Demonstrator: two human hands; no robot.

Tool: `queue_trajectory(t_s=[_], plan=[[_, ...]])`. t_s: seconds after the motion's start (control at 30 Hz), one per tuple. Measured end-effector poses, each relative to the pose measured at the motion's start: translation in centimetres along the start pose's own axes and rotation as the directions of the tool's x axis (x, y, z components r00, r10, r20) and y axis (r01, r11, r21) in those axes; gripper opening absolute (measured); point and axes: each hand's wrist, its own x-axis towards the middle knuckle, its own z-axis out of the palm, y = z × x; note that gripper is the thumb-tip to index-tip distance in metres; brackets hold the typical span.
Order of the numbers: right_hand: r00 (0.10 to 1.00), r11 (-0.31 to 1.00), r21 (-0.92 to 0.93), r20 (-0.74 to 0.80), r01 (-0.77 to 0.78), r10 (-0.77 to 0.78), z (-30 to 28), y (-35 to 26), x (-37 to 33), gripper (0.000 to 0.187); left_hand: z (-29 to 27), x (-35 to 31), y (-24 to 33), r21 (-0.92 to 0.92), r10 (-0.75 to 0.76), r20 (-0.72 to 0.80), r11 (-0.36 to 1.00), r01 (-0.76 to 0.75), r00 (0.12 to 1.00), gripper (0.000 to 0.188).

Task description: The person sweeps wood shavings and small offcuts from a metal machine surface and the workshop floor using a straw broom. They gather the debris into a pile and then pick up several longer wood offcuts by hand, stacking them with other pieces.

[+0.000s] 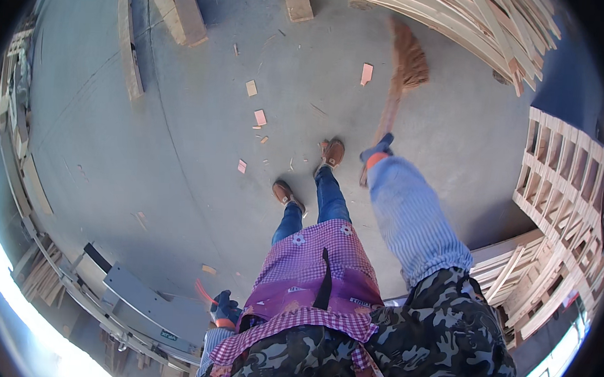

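Observation:
My right hand [377,150], in a dark glove with an orange cuff, is closed round the handle of a straw broom [410,60]. The broom's brown bristles fan out over the grey floor ahead, slightly smeared by motion. Low at the left, beside the checked apron [311,272], my gloved left hand [225,308] is closed, and thin red strips [204,292] stick out from its fingers. Left of the broom lie small wood scraps: a pinkish block [367,73], a pale piece [251,88] and another pink one [260,117]. Several smaller chips are scattered closer to my shoes.
Long boards are stacked [424,6] at the far right, with loose planks [181,8] at the far left. Slatted wooden pallets [566,163] stand along the right. A grey metal machine [150,300] is at the lower left.

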Motion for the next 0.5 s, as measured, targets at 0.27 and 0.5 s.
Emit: queue_trajectory(t_s=[0.27, 0.5], plan=[[0.698, 0.822, 0.120, 0.470, 0.556, -0.541, 10.4, 1.7, -21.6, 0.048, 1.0, 0.5, -4.1, -0.188, -0.054, 0.043, 0.980, 0.061, 0.998, 0.025], [0.215, 0.675, 0.627, 0.651, 0.389, -0.728, 5.8, 0.3, -27.4, 0.066, -1.8, 4.6, -7.3, -0.283, -0.056, 0.071, 0.956, 0.074, 0.996, 0.025]])
